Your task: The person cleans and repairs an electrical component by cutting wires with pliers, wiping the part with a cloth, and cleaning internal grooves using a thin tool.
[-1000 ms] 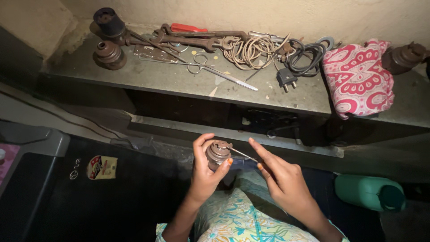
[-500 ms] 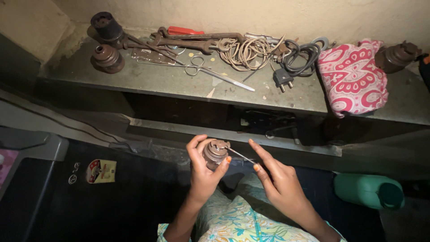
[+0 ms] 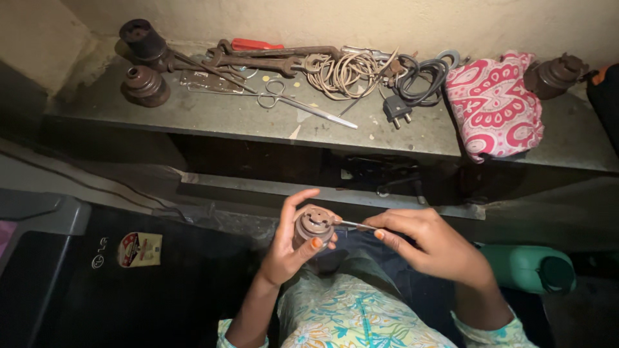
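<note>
Gripping a small round brown fitting (image 3: 313,227) in the left hand (image 3: 291,248), a person seated at a dim concrete shelf (image 3: 213,116) works a thin metal tool (image 3: 353,225) into its face with the right hand (image 3: 433,246). The left fingers are curled closed around the fitting's body, thumb pressed on its near edge; the right thumb and fingers are pinched shut on the tool's shaft, whose tip touches the fitting's top. The piece is held in the air over the lap, near the middle of the scene, just this side of the shelf.

On the far shelf lie scissors (image 3: 303,105), a coil of pale wire (image 3: 345,72), a black cable with plug (image 3: 412,84), rusty wrenches (image 3: 271,61), a red-handled tool (image 3: 256,44) and two more brown fittings (image 3: 145,85) at the left. A red-and-white patterned cloth (image 3: 496,103) sits at the right, a green plastic can (image 3: 529,267) lower right.

The risk, as judged here: with the fitting unsupported and the tool pushed toward the left palm, a slip off the slot could jab the fingers or knock the piece down into the dark gap below. The poor light would add to that.
</note>
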